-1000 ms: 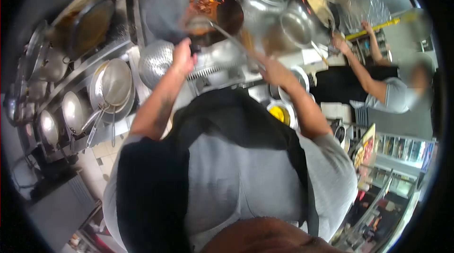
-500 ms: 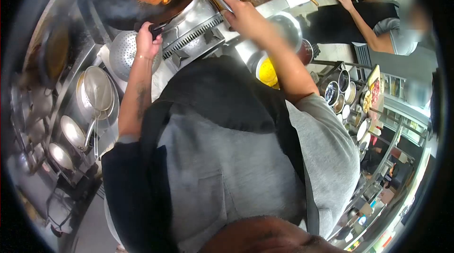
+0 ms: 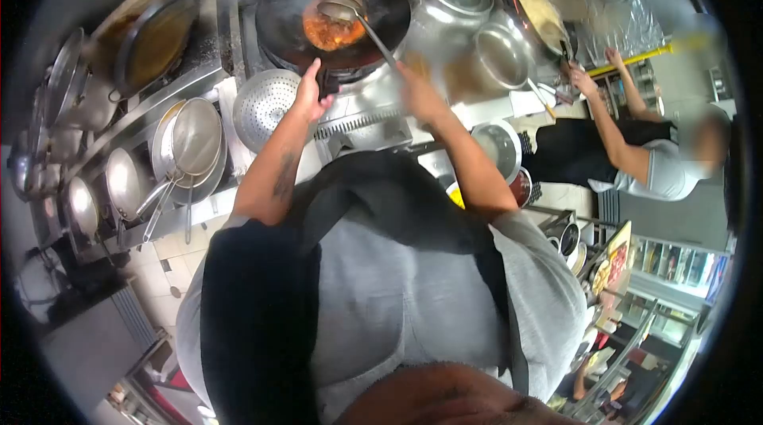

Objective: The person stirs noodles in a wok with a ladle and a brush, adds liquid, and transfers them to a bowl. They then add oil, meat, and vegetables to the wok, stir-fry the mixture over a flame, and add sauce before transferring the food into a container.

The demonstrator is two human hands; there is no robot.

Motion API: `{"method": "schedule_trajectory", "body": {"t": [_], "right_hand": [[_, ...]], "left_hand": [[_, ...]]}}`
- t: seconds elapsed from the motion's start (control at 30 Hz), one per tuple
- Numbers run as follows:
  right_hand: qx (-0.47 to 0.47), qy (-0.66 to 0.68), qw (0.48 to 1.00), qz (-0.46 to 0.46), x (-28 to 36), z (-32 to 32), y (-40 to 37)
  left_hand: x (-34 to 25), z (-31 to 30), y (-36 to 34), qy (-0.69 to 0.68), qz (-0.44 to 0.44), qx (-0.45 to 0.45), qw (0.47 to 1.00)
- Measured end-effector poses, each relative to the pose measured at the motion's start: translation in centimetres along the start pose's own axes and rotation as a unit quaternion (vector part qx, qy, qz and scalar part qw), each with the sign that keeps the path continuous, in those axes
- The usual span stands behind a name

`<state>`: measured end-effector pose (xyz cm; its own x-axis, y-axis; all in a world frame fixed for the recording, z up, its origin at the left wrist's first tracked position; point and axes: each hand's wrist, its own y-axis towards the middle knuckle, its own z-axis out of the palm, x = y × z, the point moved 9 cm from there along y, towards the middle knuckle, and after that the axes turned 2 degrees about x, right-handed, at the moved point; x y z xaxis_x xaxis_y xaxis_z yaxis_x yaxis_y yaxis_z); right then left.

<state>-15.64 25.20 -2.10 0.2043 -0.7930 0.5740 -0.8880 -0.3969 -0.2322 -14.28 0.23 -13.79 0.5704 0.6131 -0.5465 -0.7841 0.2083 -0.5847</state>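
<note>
A large black wok (image 3: 278, 28) stands on the stove with steaming reddish-orange food (image 3: 327, 34) in it. My left hand (image 3: 310, 93) is at the wok's near edge, its fingers wrapped round the dark wok handle (image 3: 327, 88). My right hand (image 3: 420, 95), blurred by motion, is closed round the long handle of a metal ladle (image 3: 342, 7). The ladle's bowl rests over the food in the middle of the wok. Just left of my left hand lies a perforated metal strainer (image 3: 266, 106).
Steel pots (image 3: 503, 56) stand right of the wok. A co-worker (image 3: 648, 151) is at the far right beside another pan (image 3: 540, 16). Strainers (image 3: 197, 135) and pans (image 3: 123, 179) lie at the left. A bowl (image 3: 497, 148) is below my right forearm.
The view has shifted, so the whole wok now shows lower in the frame. The ladle's bowl has come into view over the food. My left hand stays at the wok handle.
</note>
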Motion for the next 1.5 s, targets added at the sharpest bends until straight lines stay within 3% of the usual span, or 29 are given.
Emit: {"method": "schedule_trajectory", "body": {"t": [0.03,0.07,0.1,0.2,0.3,0.43,0.73,0.8,0.93,1.03,1.13,1.23,1.3,1.33,1.5], "right_hand": [[-0.034,-0.008,0.999,-0.025,0.9,-1.3,0.2],[0.027,0.029,0.998,0.047,1.3,-1.7,-0.6],[0.028,0.026,0.998,0.043,0.8,-1.4,0.0],[-0.01,0.009,1.0,-0.018,-2.1,0.9,0.8],[-0.121,-0.064,0.977,-0.164,0.3,-1.7,2.1],[-0.033,-0.033,0.999,0.01,-1.2,-1.2,3.4],[-0.115,-0.116,0.98,-0.115,-2.1,-0.3,4.0],[-0.051,-0.055,0.996,-0.05,-0.7,-1.7,4.1],[-0.081,-0.084,0.988,-0.098,-0.4,-0.4,3.6],[-0.023,-0.029,0.996,-0.077,-1.3,-0.1,4.7],[-0.063,0.006,0.993,-0.101,-2.3,-1.1,3.9],[-0.049,-0.04,0.996,-0.06,-4.0,-0.3,2.9],[0.001,-0.066,0.997,0.038,0.6,-3.3,1.6],[-0.069,-0.058,0.995,-0.038,0.5,-3.1,1.4],[-0.094,-0.09,0.983,-0.129,-2.4,-1.3,3.2]], "left_hand": [[-0.1,-0.1,-1.5,0.007,0.012,-0.008,1.0],[0.2,-0.3,-3.3,0.02,0.014,0.0,1.0],[0.6,-0.7,-4.6,0.035,0.014,0.008,0.999],[2.4,-2.8,-7.3,-0.008,0.048,-0.029,0.998],[4.2,-4.6,-8.3,0.002,0.019,-0.025,1.0],[3.3,-5.2,-10.4,-0.023,0.083,-0.093,0.992],[1.8,-6.3,-13.1,-0.019,0.095,-0.107,0.989],[1.7,-6.4,-13.4,-0.012,0.09,-0.113,0.989],[2.0,-6.6,-13.7,0.0,0.091,-0.102,0.991],[2.3,-6.5,-13.2,-0.011,0.081,-0.083,0.993],[1.6,-6.0,-14.0,0.024,0.076,-0.099,0.992],[2.3,-6.9,-13.6,0.003,0.082,-0.099,0.992],[1.8,-6.0,-14.5,0.034,0.083,-0.109,0.99],[1.7,-6.1,-14.6,0.035,0.086,-0.11,0.99],[2.6,-5.9,-13.9,0.036,0.058,-0.068,0.995]]}}
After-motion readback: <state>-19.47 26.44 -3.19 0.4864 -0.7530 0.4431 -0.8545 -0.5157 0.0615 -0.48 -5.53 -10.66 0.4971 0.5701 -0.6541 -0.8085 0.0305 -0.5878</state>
